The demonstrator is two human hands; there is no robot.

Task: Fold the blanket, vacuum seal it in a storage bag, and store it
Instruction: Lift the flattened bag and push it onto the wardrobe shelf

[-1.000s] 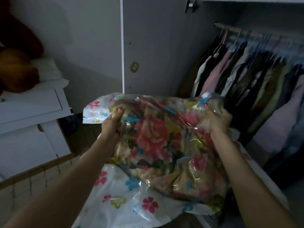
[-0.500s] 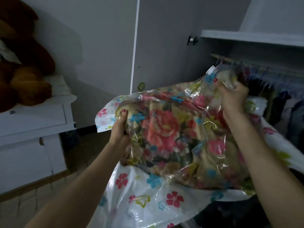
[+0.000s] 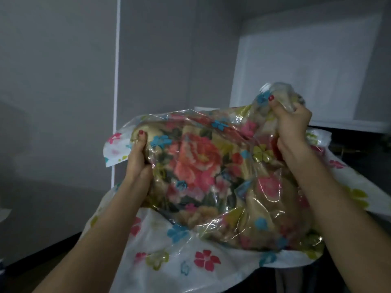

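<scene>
As both hands grip, left hand [image 3: 137,159], right hand [image 3: 293,121], bagged blanket [image 3: 203,166] between them

open shelf bay [image 3: 306,66] lies behind the raised bag [image 3: 201,176]; wardrobe door [image 3: 152,60] flanks its left

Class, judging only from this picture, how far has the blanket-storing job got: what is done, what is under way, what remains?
Done: the folded blanket sits inside the clear bag, which clings to it in wrinkles, so it looks sealed. Under way: the left hand and right hand grip the bag, raised toward the shelf. Left: setting it on the shelf.
</scene>
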